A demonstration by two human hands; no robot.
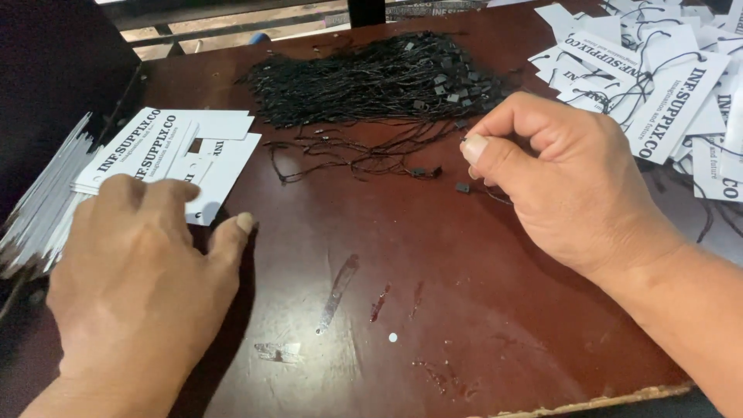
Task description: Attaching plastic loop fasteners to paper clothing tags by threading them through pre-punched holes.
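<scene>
On dark red table (464, 310): right hand (573, 186) pinched shut on black string (480, 191) — bundle of strings (371, 77) lies just beyond. Left hand (147, 271) — fingers spread, holding nothing — rests on white tag stack (155, 147).

A scuffed dark-red table (433, 310) bears white tags (166, 151) and black strings (371, 77).

The dark red bench (433, 294) shows scratches and worn patches, its near edge chipped. A small white dot (392, 337) lies on it. Behind the far edge run dark rails (232, 19) over pale ground.
</scene>
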